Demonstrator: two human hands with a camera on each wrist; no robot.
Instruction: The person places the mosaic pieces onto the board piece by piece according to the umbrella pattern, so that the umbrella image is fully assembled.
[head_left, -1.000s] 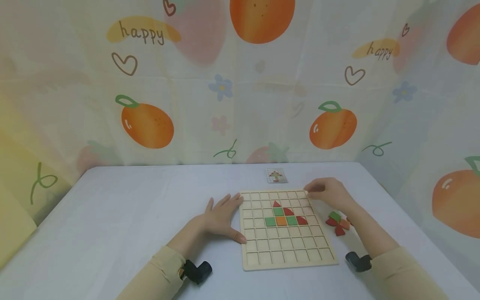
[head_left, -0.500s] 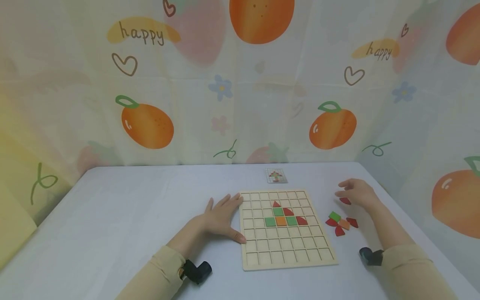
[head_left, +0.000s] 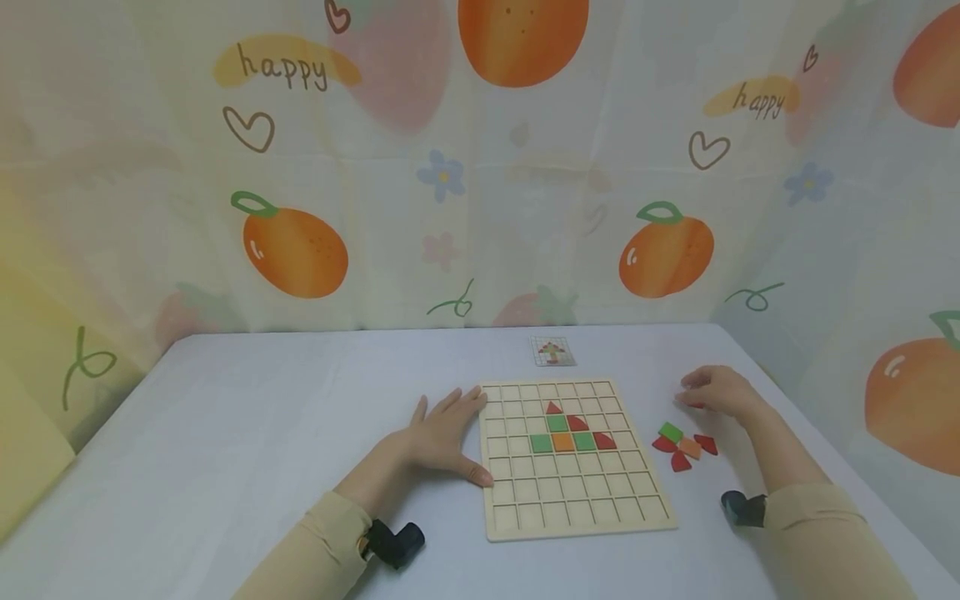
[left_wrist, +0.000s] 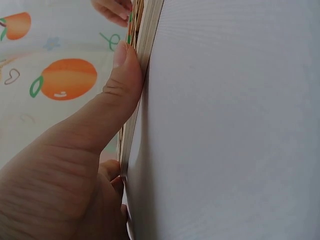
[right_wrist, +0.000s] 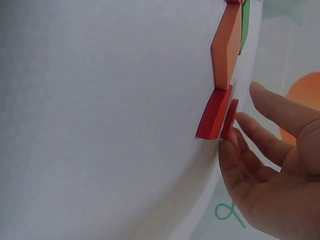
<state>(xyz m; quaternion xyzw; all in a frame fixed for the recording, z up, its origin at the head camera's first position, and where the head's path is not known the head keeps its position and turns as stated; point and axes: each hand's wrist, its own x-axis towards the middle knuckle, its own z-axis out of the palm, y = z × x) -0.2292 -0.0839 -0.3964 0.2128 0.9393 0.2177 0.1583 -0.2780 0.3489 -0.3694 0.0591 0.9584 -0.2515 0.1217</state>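
Observation:
A square wooden grid board (head_left: 570, 487) lies on the table, with green, orange and red pieces forming part of a shape on it. Along its left edge rests my left hand (head_left: 442, 437), fingers spread and thumb (left_wrist: 120, 85) against the rim. My right hand (head_left: 723, 392) is right of the board, over a lone red quarter-round piece (right_wrist: 229, 119). In the right wrist view its fingertips touch or nearly touch that piece, while the thumb stands apart from it. From the head, the hand covers most of the piece.
Nearer than the right hand lies a loose cluster with a green square (head_left: 671, 432), an orange square (head_left: 689, 448) and several red pieces (head_left: 680, 462). A small pattern card (head_left: 552, 352) lies behind the board. A printed curtain (head_left: 375, 250) hangs behind the table.
From the board's far right corner, my right hand has moved right to the lone red piece and lowered over it. My left hand has stayed at the board's edge.

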